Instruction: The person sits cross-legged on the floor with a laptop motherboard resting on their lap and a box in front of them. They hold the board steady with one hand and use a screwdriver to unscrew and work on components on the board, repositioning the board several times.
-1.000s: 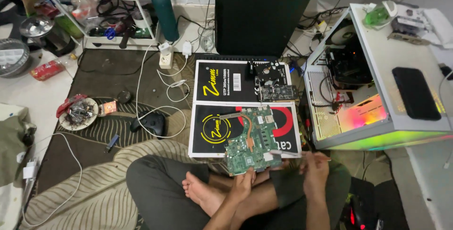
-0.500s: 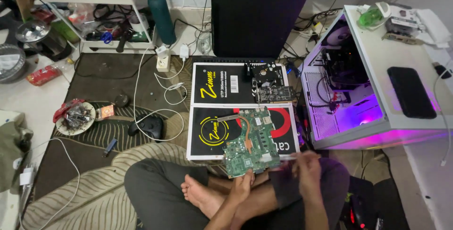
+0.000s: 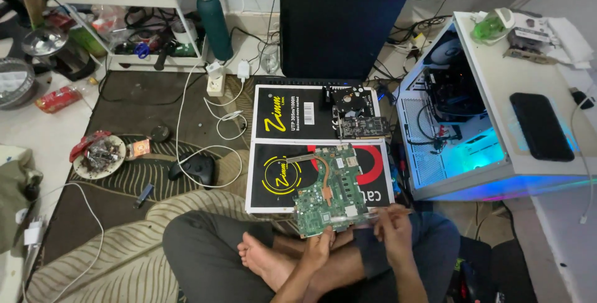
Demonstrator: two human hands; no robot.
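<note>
Since the earlier frame your right hand (image 3: 390, 225) has come in from the side and now sits just beside the lower right corner of the circuit board (image 3: 333, 190), and the glow in the open computer case (image 3: 463, 126) has turned from pink to blue.

You hold the green circuit board tilted above your crossed legs, its upper half lying over the lower of 2 black flat boxes (image 3: 320, 175) on the floor. A copper pipe curves across the board's upper part. Your left hand (image 3: 318, 248) grips it from below at the bottom edge, fingers closed on the board. Your right hand is closed on a thin stick-like tool (image 3: 380, 213) whose tip meets the board's lower right edge; what kind of tool it is cannot be told.

On the upper black box (image 3: 292, 113) lie a small fan part (image 3: 347, 99) and a second, darker board (image 3: 364, 127). To your right the white computer case lies open. A black phone (image 3: 541, 126) rests on the white worktop (image 3: 528, 60) above it. To your left a game controller (image 3: 196, 167) and white cables (image 3: 214, 123) lie on the rug, with a green bottle (image 3: 213, 22) standing near the shelf.
</note>
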